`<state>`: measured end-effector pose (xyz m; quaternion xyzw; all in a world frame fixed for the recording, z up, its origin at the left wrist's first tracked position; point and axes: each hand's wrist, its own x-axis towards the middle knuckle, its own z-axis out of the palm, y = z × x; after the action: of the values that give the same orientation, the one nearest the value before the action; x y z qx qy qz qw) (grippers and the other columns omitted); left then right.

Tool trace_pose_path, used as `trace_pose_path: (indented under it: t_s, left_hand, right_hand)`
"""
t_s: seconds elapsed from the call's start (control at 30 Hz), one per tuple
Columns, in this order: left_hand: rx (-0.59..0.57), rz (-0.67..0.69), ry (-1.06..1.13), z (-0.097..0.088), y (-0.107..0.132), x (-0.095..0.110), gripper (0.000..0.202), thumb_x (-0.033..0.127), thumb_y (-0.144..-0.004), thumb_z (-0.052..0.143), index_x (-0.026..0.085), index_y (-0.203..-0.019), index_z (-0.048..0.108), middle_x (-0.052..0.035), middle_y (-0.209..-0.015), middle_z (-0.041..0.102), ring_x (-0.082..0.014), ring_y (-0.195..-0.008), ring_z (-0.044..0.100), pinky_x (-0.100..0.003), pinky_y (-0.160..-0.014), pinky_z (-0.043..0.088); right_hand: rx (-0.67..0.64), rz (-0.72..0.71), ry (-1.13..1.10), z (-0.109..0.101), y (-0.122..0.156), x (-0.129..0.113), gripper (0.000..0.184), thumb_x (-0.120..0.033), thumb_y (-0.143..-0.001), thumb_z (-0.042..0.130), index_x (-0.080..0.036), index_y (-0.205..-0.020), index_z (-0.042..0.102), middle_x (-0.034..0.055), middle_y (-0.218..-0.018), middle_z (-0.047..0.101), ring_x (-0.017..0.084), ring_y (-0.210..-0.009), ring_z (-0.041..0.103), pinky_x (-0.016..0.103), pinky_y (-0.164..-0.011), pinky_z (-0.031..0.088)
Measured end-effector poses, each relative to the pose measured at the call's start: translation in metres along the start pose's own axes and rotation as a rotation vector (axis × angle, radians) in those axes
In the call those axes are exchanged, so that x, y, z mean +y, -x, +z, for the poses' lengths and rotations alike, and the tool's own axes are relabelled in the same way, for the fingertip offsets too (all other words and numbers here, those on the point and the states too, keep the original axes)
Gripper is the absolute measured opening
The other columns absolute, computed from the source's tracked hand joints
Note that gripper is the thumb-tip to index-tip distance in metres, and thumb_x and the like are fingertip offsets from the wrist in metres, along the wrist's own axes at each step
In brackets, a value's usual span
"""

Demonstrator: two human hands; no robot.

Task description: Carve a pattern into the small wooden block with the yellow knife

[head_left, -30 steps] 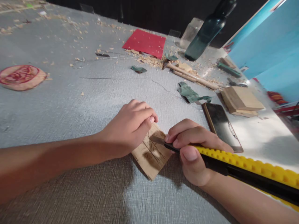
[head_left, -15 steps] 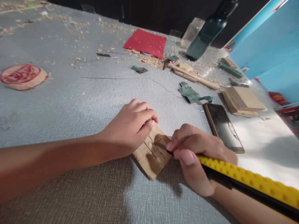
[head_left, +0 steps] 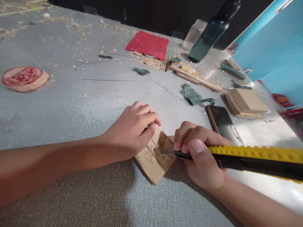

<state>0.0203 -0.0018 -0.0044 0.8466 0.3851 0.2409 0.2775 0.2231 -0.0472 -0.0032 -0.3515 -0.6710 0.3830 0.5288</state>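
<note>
A flat wooden block (head_left: 151, 165) with carved lines and pencil-like marks lies on the grey textured table in front of me. My left hand (head_left: 138, 127) grips its far left edge, fingers curled over it; part of the block is hidden beneath. In my right hand (head_left: 201, 154) is a yellow and black utility knife (head_left: 255, 159), held between thumb and fingers. Its blade tip rests at the carved grooves on the right part of the block, though exact contact is hard to tell.
A smartphone (head_left: 223, 123) and stacked wood blocks (head_left: 248, 101) lie to the right. Beyond are crumpled green sandpaper (head_left: 194, 94), wooden sticks (head_left: 199, 77), a red sheet (head_left: 148, 44), a dark bottle (head_left: 209, 39) and shavings. A round carved wood piece (head_left: 25, 78) sits far left.
The knife's handle has swung to a flatter angle, its rear end rising in view. My right hand has turned with it, and the blade shows more broadly. My left hand stays on the block.
</note>
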Motion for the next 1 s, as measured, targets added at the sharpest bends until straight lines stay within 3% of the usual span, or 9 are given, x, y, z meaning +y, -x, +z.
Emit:
trace_pose_path:
  t_s: [0.23,0.37,0.73,1.0]
  left_hand:
    - [-0.009,-0.001,0.012,-0.002,0.001,0.001,0.023,0.023,-0.103,0.044,0.023,-0.102,0.067,-0.0019,-0.111,0.065,-0.0231,-0.112,0.051,-0.044,-0.097,0.040]
    - [-0.005,-0.001,0.008,-0.001,0.001,0.001,0.023,0.022,-0.103,0.044,0.023,-0.102,0.067,-0.0029,-0.112,0.066,-0.0239,-0.112,0.051,-0.043,-0.096,0.040]
    - [-0.001,-0.011,0.019,-0.002,0.001,0.002,0.023,0.020,-0.103,0.044,0.023,-0.104,0.067,-0.0022,-0.108,0.065,-0.0221,-0.108,0.051,-0.042,-0.095,0.040]
    - [-0.006,-0.014,0.026,-0.001,-0.001,0.002,0.023,0.020,-0.103,0.043,0.021,-0.101,0.067,-0.0027,-0.108,0.065,-0.0225,-0.108,0.050,-0.043,-0.095,0.039]
  right_hand:
    - [0.080,-0.034,-0.152,0.007,-0.007,0.007,0.026,-0.025,-0.099,0.058,-0.020,-0.073,0.060,-0.0005,-0.063,0.053,0.014,-0.060,0.054,0.030,-0.055,0.042]
    - [0.138,-0.024,-0.195,0.010,-0.011,0.008,0.026,-0.030,-0.098,0.060,-0.020,-0.074,0.064,-0.0002,-0.063,0.053,0.015,-0.061,0.054,0.030,-0.054,0.041]
    - [0.160,-0.004,-0.132,0.008,-0.015,0.006,0.028,-0.037,-0.098,0.058,-0.021,-0.077,0.065,0.0013,-0.061,0.057,0.016,-0.057,0.051,0.029,-0.051,0.038]
    - [0.173,-0.103,-0.042,0.008,-0.012,0.001,0.021,-0.033,-0.099,0.057,-0.023,-0.081,0.063,0.0006,-0.062,0.054,0.016,-0.058,0.052,0.031,-0.051,0.041]
